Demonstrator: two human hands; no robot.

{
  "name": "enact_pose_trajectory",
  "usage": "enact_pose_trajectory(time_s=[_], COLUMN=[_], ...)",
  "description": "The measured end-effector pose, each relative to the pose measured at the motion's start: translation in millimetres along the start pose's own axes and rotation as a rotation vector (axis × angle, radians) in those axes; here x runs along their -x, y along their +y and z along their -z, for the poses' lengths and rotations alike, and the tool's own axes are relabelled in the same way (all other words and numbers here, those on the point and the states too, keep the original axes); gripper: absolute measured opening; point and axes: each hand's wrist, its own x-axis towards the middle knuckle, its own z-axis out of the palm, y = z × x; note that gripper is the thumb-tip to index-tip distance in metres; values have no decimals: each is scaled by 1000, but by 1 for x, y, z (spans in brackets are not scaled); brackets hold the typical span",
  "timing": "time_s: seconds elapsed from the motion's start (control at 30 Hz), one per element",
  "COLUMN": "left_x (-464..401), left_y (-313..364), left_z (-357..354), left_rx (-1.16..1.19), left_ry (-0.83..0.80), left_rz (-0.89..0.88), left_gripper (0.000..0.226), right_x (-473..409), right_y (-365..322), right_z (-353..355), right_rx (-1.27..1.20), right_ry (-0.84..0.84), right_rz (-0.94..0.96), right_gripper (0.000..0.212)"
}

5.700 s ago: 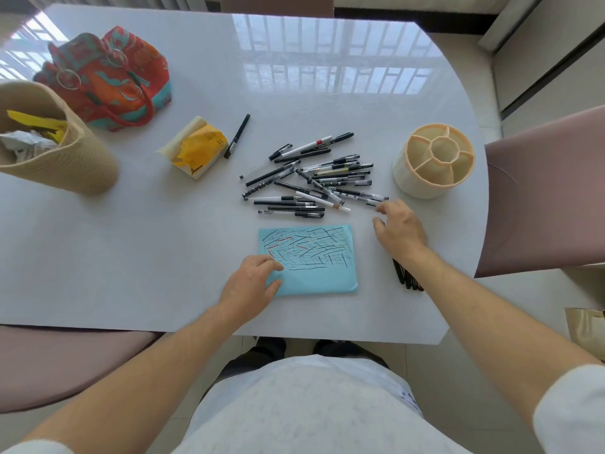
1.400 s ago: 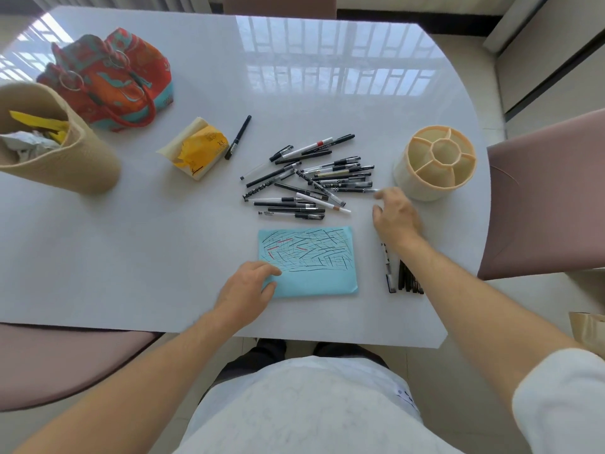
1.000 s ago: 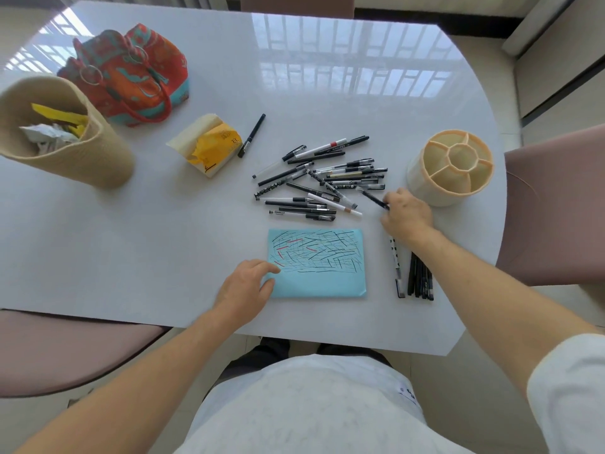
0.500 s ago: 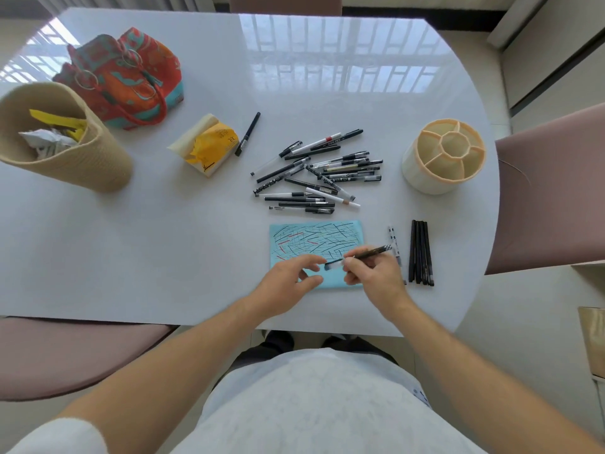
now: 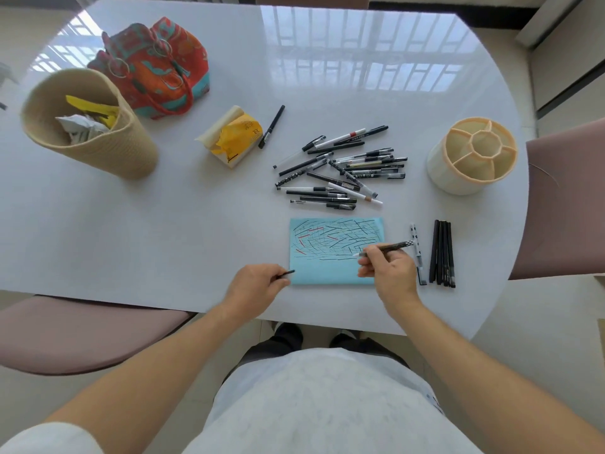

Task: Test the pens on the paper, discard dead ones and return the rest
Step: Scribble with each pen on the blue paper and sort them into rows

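Blue paper lay flat near the lower centre of the frame, close to the table's front edge, its upper part crowded with black strokes and a few red ones while the lower strip was bare. Your right hand pinched a dark pen between thumb and curled fingers, its pale tip set at the paper's right side and its checkered rear end angled up to the right. Your left hand, fingers curled, pinched a small black cap just at the paper's lower left corner. Above the paper, a loose heap of pens, mostly black with some clear and white barrels, sprawled in the middle of the frame. Right of the paper, a black-and-white patterned pen lay alone beside a tidy row of black pens placed side by side. A cream pen holder with divided compartments stood at the right. One black pen lay apart beside a yellow tissue pack. At the upper left, a woven basket held crumpled scraps, with a red patterned bag behind it.
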Motion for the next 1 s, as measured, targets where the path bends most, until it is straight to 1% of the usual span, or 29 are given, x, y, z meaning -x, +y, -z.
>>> enact_pose_trajectory(time_s=[0.07,0.17,0.23,0.3,0.43,0.57,0.63,0.7,0.77,0.9,1.0], left_x=[3,-2,-5,-5,-7,-7,-7,-7,-8,-8,-8], left_y=[-4,5,6,3,0,-1,-1,-2,-2,1,5], left_z=[-1,-10,-14,-15,-15,-15,-15,-14,-14,-15,-16], left_rx=[-21,-47,-114,-159,-184,-188,-187,-188,-182,-118,-71], left_ry=[25,26,-15,-48,-47,-47,-50,-56,-58,-48,-24], left_rz=[-46,-115,-165,-203,-249,-231,-216,-215,-206,-147,-105], left_gripper=[9,17,20,21,21,23,26,26,26,25,24], right_x=[-1,8,8,4,-4,-7,-8,-8,-6,-2,2], right_y=[1,12,20,28,35,36,37,37,35,24,15], right_z=[-7,-36,-52,-61,-71,-73,-71,-65,-58,-46,-37], right_rx=[83,197,260,359,577,676,698,695,628,352,211], right_ry=[-138,-285,-304,-326,-351,-373,-370,-356,-325,-217,-255], right_rz=[35,94,134,203,369,439,426,387,340,214,138], right_gripper=[12,16,15,8,4,7,5,3,6,14,11])
